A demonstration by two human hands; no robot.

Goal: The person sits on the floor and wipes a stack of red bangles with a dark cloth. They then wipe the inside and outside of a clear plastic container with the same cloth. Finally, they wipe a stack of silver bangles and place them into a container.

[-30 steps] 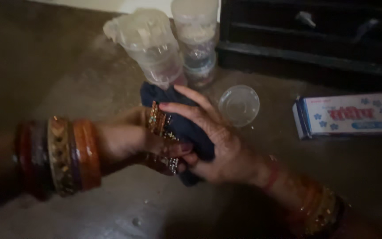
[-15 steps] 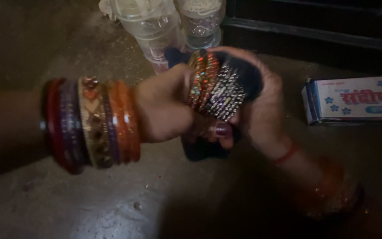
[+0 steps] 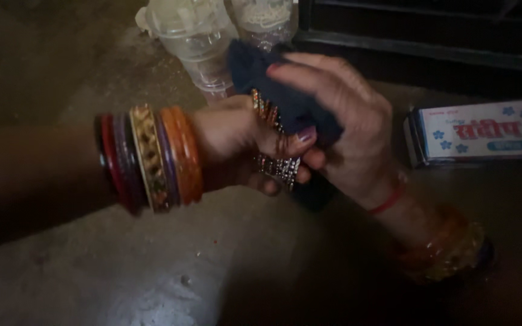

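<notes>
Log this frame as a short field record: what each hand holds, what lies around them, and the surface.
left hand: grips a stack of jewelled bangles
right hand: presses a dark blue cloth over the bangles
left wrist: many coloured bracelets
right wrist: red thread
behind the hands: clear plastic containers
to the right: white box with blue flowers
surface: grey stone floor

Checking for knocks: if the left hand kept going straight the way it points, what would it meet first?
The left hand, gripping bangles, points right into the dark blue cloth held by the right hand; they already seem to touch.
</notes>
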